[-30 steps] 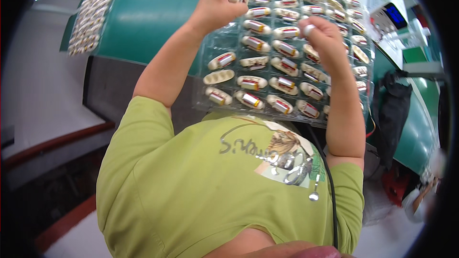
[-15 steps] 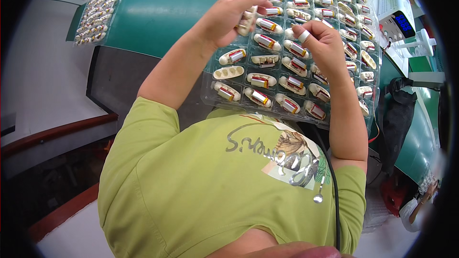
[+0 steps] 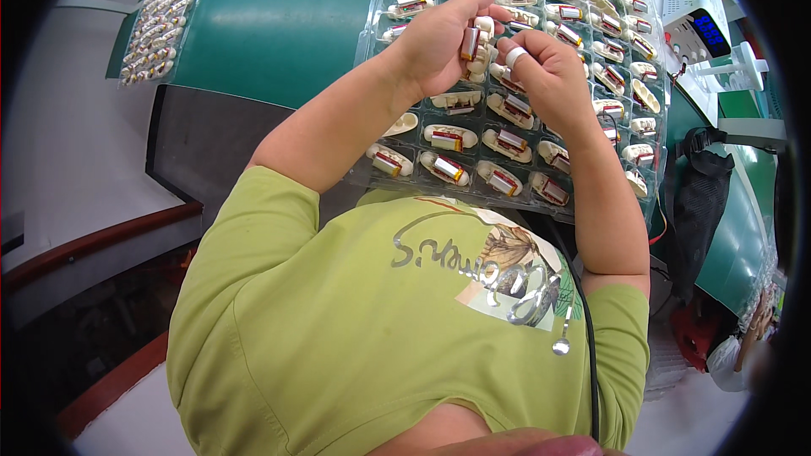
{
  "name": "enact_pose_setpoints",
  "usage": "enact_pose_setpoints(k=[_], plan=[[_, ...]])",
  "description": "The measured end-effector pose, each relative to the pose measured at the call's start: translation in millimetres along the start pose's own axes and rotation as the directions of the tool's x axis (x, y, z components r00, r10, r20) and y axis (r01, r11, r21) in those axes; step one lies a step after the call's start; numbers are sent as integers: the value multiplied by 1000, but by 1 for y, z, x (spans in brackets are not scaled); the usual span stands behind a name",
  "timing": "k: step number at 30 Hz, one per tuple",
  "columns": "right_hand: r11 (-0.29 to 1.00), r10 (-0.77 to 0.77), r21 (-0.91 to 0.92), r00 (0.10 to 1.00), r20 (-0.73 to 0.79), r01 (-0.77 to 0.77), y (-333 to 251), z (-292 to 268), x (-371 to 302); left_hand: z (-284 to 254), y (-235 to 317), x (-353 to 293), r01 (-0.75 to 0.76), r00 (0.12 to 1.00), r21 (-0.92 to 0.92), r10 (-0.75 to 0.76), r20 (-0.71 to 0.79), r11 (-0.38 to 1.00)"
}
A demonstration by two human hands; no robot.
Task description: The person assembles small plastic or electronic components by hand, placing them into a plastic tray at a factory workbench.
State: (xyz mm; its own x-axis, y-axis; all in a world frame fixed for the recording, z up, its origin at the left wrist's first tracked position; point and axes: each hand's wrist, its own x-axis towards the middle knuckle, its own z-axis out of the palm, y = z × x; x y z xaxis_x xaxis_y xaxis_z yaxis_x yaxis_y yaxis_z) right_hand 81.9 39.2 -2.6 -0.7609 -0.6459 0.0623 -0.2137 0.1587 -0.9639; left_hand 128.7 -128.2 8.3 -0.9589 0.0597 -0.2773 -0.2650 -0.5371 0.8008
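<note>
My left hand (image 3: pixel 435 44) is closed around an off-white oblong shell (image 3: pixel 478 66), held above the tray. A silver battery pack (image 3: pixel 470 44) shows at that shell, next to my fingers. Close beside it on the right is my right hand (image 3: pixel 551 74), its thumb and fingers pinched together, with a white band around the thumb. Whatever the pinch holds is too small or hidden to make out. Beneath both hands lies a clear plastic compartment tray (image 3: pixel 369 32). Its pockets hold many similar shells, most with a silver battery pack (image 3: pixel 447 167) on them, while some show bare hollows.
A second filled tray (image 3: pixel 160 25) lies at the far left on the green table (image 3: pixel 279 21). To the right stand a white box device with a lit display (image 3: pixel 708 32), a clear plastic piece (image 3: pixel 735 72) and a black bag (image 3: pixel 703 203). A black cable (image 3: pixel 589 329) runs down my shirt.
My left hand has moved right and down with the shell, and my right hand has come closer to it. A silver battery pack now shows at the held shell.
</note>
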Motion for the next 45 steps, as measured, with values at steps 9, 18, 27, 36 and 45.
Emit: enact_pose_setpoints(k=[9,18,27,36,45], plan=[[848,256,390,921,293,-360,-14,-2,-3,0,-4,-2,-93,996,-139,94,-4,986],[689,199,675,964,174,-264,-1,-23,7,-5,-14,1,-256,966,211,256,27,943],[670,176,722,982,70,-171,-6,-19,6,2,-8,-11,-128,991,463,96,93,877],[949,196,241,979,58,-204,-13,-17,1,-15,-5,-2,-18,984,28,13,180,999],[969,146,197,989,30,-149,-7,-13,0,-17,-7,-1,-19,982,45,10,186,999]])
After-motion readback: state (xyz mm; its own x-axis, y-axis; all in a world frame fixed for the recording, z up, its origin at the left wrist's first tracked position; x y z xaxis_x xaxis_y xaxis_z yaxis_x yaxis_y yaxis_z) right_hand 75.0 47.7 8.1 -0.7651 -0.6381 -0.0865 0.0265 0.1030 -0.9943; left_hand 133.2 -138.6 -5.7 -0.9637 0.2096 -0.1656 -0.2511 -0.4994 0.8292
